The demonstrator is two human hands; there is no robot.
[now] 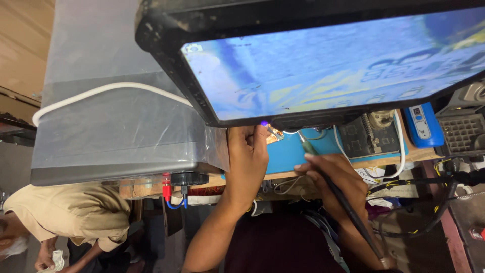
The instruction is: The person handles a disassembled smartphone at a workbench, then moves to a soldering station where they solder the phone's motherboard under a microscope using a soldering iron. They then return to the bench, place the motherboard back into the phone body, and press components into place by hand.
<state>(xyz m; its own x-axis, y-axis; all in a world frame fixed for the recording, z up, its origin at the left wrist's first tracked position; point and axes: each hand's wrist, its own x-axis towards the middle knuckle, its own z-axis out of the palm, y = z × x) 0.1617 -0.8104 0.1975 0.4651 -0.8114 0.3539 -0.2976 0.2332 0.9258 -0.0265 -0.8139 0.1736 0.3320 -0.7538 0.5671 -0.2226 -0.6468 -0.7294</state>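
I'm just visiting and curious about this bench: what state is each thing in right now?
Monitor: switched on, showing a blurry blue magnified picture.
Left hand: closed, pinching a small circuit board on the blue mat.
Right hand: gripping a soldering iron, tip pointed toward the board.
White cable: draped loosely over the plastic-wrapped grey box.
Black knob: setting unreadable.

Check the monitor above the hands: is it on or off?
On. The monitor glows with a bright blue and yellow magnified picture across its screen, right above the left hand and right hand.
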